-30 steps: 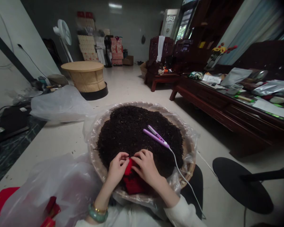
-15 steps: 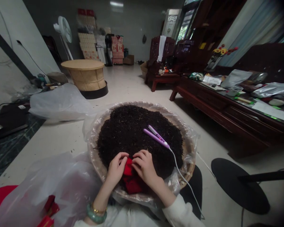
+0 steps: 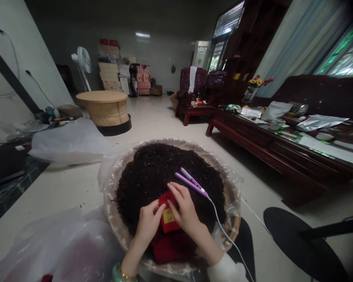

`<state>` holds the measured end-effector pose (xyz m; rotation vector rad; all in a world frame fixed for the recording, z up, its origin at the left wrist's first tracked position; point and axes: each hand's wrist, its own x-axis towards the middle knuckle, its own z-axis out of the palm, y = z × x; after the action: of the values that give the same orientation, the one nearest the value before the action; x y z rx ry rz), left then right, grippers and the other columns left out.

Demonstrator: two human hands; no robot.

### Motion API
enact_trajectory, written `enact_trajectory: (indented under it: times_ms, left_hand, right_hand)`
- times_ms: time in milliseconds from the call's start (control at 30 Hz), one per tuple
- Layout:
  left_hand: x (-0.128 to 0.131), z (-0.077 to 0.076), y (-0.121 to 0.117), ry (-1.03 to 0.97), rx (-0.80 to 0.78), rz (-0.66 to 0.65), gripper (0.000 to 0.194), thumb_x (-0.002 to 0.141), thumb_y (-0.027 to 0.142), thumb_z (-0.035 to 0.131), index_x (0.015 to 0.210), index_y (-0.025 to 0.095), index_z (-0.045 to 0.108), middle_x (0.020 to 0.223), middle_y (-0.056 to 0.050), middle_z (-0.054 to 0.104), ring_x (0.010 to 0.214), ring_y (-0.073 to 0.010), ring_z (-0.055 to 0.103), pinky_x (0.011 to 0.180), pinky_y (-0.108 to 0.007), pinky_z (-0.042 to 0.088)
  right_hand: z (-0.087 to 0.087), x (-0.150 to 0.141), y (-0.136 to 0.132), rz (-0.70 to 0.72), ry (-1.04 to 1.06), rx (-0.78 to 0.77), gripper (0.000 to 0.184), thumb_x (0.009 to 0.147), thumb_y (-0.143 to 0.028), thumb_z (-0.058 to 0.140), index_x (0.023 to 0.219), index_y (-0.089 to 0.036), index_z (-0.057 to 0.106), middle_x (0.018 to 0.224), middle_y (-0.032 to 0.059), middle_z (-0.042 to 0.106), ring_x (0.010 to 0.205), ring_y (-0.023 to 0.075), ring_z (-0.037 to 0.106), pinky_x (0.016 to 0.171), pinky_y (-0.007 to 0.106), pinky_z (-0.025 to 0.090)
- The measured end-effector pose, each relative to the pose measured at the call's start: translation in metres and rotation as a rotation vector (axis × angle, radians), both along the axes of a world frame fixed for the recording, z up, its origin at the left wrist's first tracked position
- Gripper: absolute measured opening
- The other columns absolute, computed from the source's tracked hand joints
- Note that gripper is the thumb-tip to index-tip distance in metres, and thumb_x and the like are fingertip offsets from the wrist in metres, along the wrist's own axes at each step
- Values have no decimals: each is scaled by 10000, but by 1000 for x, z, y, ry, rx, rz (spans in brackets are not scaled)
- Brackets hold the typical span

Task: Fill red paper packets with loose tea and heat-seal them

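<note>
My left hand [image 3: 148,220] pinches the left edge of a small red packet [image 3: 170,226] with a yellow label. At its upper right, my right hand [image 3: 184,207] has its thumb and fingers closed on the same packet. Below lies more dark red material [image 3: 169,250], perhaps further packets, partly covered by my arm. All this is over a heap of dark, dried tea-like leaves [image 3: 161,168] in a round woven basket [image 3: 114,223] lined with clear plastic. A purple flat iron [image 3: 191,184] rests on the leaves beyond my right hand, jaws apart.
The iron's white cord [image 3: 220,219] runs over the basket's right rim. Clear plastic bags [image 3: 67,235] lie at the left. A black round stand base [image 3: 297,239] is at the right, near a long wooden table [image 3: 253,141]. Ahead stands a woven drum-shaped stand [image 3: 106,111].
The packet has been turned or raised so its yellow label shows. My right hand has shifted up around its top edge. The camera view has tilted upward.
</note>
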<state>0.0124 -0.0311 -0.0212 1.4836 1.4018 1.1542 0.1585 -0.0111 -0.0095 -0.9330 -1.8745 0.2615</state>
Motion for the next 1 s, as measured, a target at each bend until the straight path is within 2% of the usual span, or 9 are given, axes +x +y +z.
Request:
enact_trajectory:
  times_ms: [100, 200, 300, 367, 500, 633, 767, 900, 1000]
  left_hand:
    - [1, -1, 1, 4, 12, 4, 287, 808, 358, 521, 840, 154, 719, 744, -34, 725, 726, -186, 647, 710, -262, 511]
    - [1, -3, 1, -89, -31, 13, 288, 780, 369, 540, 862, 150, 707, 761, -45, 722, 754, -197, 657, 739, -279, 519]
    - [1, -3, 0, -162, -72, 6, 347, 753, 354, 555, 1016, 159, 673, 802, -49, 721, 766, -202, 668, 760, -301, 525]
    - [0, -2, -1, -112, -74, -1, 379, 755, 323, 547, 1086, 164, 641, 715, -18, 693, 710, -187, 657, 732, -295, 524]
    - [-4, 3, -3, -52, -70, -30, 427, 782, 364, 538, 1143, 147, 609, 586, 25, 623, 594, -155, 608, 639, -262, 504]
    - [-10, 9, 0, -86, -90, -87, 353, 791, 434, 521, 882, 149, 710, 774, -63, 722, 755, -202, 658, 705, -284, 514]
    - [-15, 16, 1, 7, -82, -127, 269, 766, 388, 562, 723, 169, 714, 731, -52, 736, 704, -206, 665, 664, -272, 511]
    - [-17, 24, -2, 121, 29, -96, 253, 812, 352, 539, 709, 184, 698, 670, -21, 717, 624, -171, 655, 586, -231, 486]
    - [-17, 30, -3, 255, 200, -112, 233, 845, 303, 514, 753, 202, 704, 734, -26, 737, 672, -168, 670, 638, -241, 491]
  right_hand:
    - [-1, 5, 1, -5, -188, 158, 463, 864, -79, 469, 1307, -208, 500, 1240, 113, 580, 1162, 248, 465, 956, 455, 468]
    - [-6, 5, 0, -55, -224, 252, 402, 879, -94, 477, 1264, -195, 532, 1204, 119, 594, 1145, 252, 459, 918, 443, 486]
    - [-8, 4, -3, -110, -208, 274, 204, 887, -155, 511, 1039, -194, 642, 1042, 114, 625, 1015, 241, 504, 825, 408, 503]
    - [-6, 4, -4, -95, -224, 251, 144, 891, -173, 511, 869, -184, 653, 884, 94, 624, 853, 210, 515, 724, 356, 497]
    - [2, 9, -3, 37, -279, 170, 196, 917, -146, 453, 804, -186, 608, 767, 56, 633, 736, 177, 501, 681, 317, 446]
    - [6, 16, -4, 166, -271, 43, 171, 929, -168, 429, 817, -190, 558, 732, 33, 616, 728, 160, 533, 728, 317, 423]
    - [4, 17, -11, 282, -290, -64, 158, 918, -149, 403, 818, -189, 518, 683, -17, 583, 617, 118, 512, 857, 353, 397]
    - [10, 13, -16, 314, -263, -267, 149, 895, -170, 461, 773, -186, 545, 666, -31, 597, 605, 111, 497, 825, 324, 398]
    - [19, 11, -16, 359, -272, -432, 109, 842, -214, 572, 738, -190, 592, 651, -49, 613, 589, 106, 485, 760, 289, 398]
